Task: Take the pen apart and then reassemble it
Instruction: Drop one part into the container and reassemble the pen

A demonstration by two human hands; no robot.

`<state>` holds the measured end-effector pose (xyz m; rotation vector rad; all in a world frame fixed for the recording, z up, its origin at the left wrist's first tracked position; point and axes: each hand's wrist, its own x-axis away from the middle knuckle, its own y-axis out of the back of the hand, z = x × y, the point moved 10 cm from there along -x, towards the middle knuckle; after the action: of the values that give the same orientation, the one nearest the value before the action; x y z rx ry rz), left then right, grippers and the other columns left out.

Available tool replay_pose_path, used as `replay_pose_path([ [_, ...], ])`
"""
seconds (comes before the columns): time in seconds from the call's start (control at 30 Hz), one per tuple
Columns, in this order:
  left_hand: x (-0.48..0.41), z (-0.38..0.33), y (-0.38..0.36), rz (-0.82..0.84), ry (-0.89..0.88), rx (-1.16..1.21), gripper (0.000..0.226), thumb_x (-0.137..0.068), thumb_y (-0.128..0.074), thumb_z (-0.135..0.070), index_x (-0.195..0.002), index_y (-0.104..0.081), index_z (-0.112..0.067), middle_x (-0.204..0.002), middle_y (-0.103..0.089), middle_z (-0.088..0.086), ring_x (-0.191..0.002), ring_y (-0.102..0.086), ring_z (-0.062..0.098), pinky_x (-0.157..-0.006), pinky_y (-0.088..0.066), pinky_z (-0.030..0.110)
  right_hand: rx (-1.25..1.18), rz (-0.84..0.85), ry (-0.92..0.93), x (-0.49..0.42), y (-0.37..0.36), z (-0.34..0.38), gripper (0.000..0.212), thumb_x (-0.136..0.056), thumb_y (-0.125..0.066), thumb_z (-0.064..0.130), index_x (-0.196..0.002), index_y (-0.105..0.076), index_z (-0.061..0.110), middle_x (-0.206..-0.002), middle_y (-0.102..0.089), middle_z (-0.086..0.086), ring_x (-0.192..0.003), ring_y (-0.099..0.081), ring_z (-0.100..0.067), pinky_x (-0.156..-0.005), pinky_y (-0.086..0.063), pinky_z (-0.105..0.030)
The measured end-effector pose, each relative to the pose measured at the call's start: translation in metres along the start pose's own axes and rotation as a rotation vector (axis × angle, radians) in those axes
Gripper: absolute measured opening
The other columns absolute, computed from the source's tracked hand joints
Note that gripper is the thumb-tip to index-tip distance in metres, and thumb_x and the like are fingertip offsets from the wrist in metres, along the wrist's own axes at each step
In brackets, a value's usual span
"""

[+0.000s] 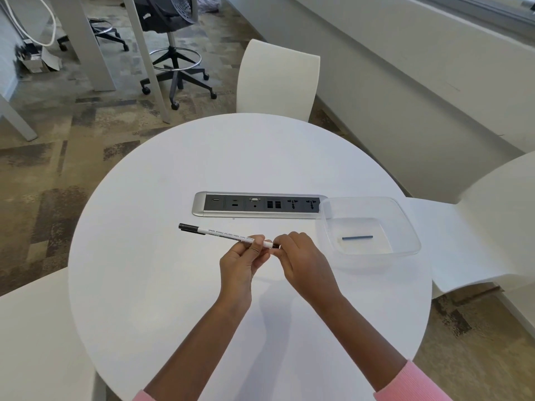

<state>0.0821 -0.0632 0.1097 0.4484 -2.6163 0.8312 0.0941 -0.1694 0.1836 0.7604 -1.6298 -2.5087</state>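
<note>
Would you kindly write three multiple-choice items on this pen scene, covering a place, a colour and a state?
1. Where does the small dark rod lie?
A. In the clear tub
B. On the power strip
C. On the floor

2. What colour is the pen's cap?
A. Red
B. Black
C. Green

3. How is the pen held?
A. Lying free on the table
B. In one hand only
C. By both hands

Answers: 1 A, it lies on the tub's floor; 2 B, the cap is black; 3 C, the left hand holds the barrel while the right hand pinches its end.

The long white plastic pen (228,235) with a black cap lies almost flat in the air, cap pointing left.
</note>
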Motion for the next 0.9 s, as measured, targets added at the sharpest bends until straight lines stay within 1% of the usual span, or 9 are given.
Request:
replay_pose_path([
  [0.17,0.001,0.002,-0.004,0.007,0.004,-0.001,0.012,-0.087,-0.057,-0.007,-0.079,-0.066,-0.006,-0.061,-0.068,-0.004,-0.060,-0.065,0.005,-0.063,-0.054,0.013,0.038,-0.069,0.092,-0.004,0.007,0.005,0.028,-0.085,-0.043,0.020,-0.065,-0.057,0.006,-0.057,-0.051,-0.005,-0.063,-0.029,-0.013,-0.041,-0.027,-0.022],
  [0.23,0.001,0.002,-0.005,0.011,-0.003,-0.017,0.012,-0.087,-0.057,-0.006,-0.078,-0.065,-0.006,-0.060,-0.067,-0.004,-0.059,-0.065,0.005,-0.064,-0.054,0.013,-0.013,-0.056,0.091,-0.005,0.005,0.003,0.028,-0.083,-0.043,0.019,-0.062,-0.057,0.005,-0.054,-0.049,-0.006,-0.061,-0.030,-0.013,-0.047,-0.026,-0.022],
  [0.3,0.000,0.004,-0.005,0.014,-0.007,-0.036,0.013,-0.087,-0.057,-0.007,-0.077,-0.065,-0.006,-0.058,-0.067,-0.005,-0.059,-0.064,0.005,-0.064,-0.054,0.013,-0.100,-0.010,0.040,-0.006,0.002,-0.001,0.030,-0.082,-0.044,0.019,-0.061,-0.058,0.002,-0.052,-0.048,-0.008,-0.057,-0.039,-0.018,-0.052,-0.027,-0.025],
  [0.37,0.000,0.005,-0.005,0.025,-0.013,-0.073,0.013,-0.087,-0.057,-0.007,-0.077,-0.065,-0.006,-0.057,-0.067,-0.005,-0.060,-0.064,0.005,-0.064,-0.053,0.012,-0.227,0.110,-0.082,-0.005,-0.005,-0.007,0.031,-0.084,-0.046,0.018,-0.064,-0.060,-0.002,-0.055,-0.046,-0.007,-0.058,-0.044,-0.023,-0.055,-0.030,-0.027],
  [0.43,0.000,0.005,-0.006,0.039,-0.024,-0.111,0.013,-0.087,-0.057,-0.007,-0.076,-0.064,-0.006,-0.058,-0.067,-0.004,-0.060,-0.064,0.005,-0.064,-0.053,0.012,-0.415,0.233,-0.240,0.000,-0.014,-0.016,0.029,-0.088,-0.050,0.015,-0.067,-0.062,0.000,-0.056,-0.047,0.000,-0.062,-0.046,-0.019,-0.061,-0.035,-0.032],
  [0.57,0.000,0.009,-0.004,0.059,-0.042,-0.171,0.013,-0.086,-0.058,-0.008,-0.075,-0.064,-0.007,-0.059,-0.066,-0.004,-0.059,-0.063,0.008,-0.067,-0.054,0.015,-0.754,0.362,-0.519,0.012,-0.032,-0.033,0.034,-0.086,-0.058,0.013,-0.051,-0.058,0.017,-0.039,-0.046,0.009,-0.042,-0.040,-0.002,-0.050,-0.033,-0.018],
  [0.7,-0.002,0.013,-0.004,0.107,-0.047,-0.260,0.014,-0.086,-0.059,-0.009,-0.074,-0.064,-0.004,-0.060,-0.066,0.001,-0.056,-0.060,0.014,-0.073,-0.056,0.023,-0.989,0.559,-0.672,0.028,-0.054,-0.037,0.030,-0.086,-0.058,0.013,-0.056,-0.061,0.011,-0.037,-0.047,0.010,-0.039,-0.039,-0.005,-0.044,-0.032,-0.013],
  [0.77,-0.001,0.013,-0.005,0.140,-0.056,-0.314,0.017,-0.088,-0.057,-0.008,-0.073,-0.062,-0.001,-0.061,-0.063,0.005,-0.051,-0.057,0.015,-0.069,-0.056,0.024,-1.021,0.677,-0.669,0.034,-0.061,-0.031,0.030,-0.089,-0.056,0.018,-0.060,-0.062,0.011,-0.043,-0.050,0.008,-0.043,-0.042,-0.006,-0.047,-0.036,-0.014],
  [0.9,-0.001,0.020,0.001,0.152,-0.028,-0.413,0.023,-0.092,-0.050,-0.009,-0.072,-0.060,-0.004,-0.058,-0.060,0.000,-0.049,-0.056,0.011,-0.056,-0.050,0.017,-0.788,0.841,-0.574,0.038,-0.069,-0.028,0.045,-0.095,-0.038,0.040,-0.065,-0.064,0.018,-0.064,-0.060,0.002,-0.059,-0.052,-0.008,-0.058,-0.041,-0.015],
])
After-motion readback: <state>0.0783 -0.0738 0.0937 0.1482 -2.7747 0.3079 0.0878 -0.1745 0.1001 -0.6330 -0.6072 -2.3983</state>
